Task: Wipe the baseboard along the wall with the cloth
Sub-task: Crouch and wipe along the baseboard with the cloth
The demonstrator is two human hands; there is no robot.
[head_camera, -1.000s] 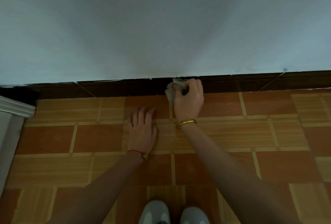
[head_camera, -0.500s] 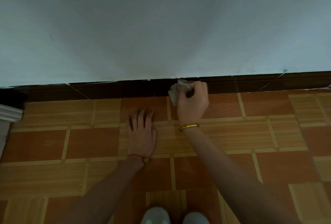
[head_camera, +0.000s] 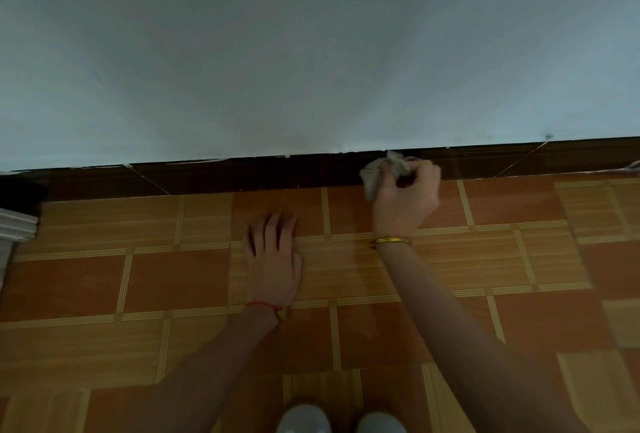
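Observation:
A dark brown baseboard (head_camera: pixel 242 174) runs along the foot of the pale wall (head_camera: pixel 311 51), from left to right across the view. My right hand (head_camera: pixel 407 202) grips a crumpled grey cloth (head_camera: pixel 379 172) and holds it against the baseboard, right of centre. My left hand (head_camera: pixel 273 259) rests flat on the floor tiles, fingers straight and pointing toward the wall, a little left of the cloth. Part of the cloth is hidden inside my right fist.
The floor (head_camera: pixel 519 276) is laid in orange and wood-patterned tiles. A white moulded frame (head_camera: pixel 17 224) juts in at the left edge. The toes of my two light shoes (head_camera: pixel 339 420) show at the bottom edge.
My right hand has slid the cloth to the right along the baseboard. The left hand has stayed flat on the same tiles. The view has shifted slightly rightward.

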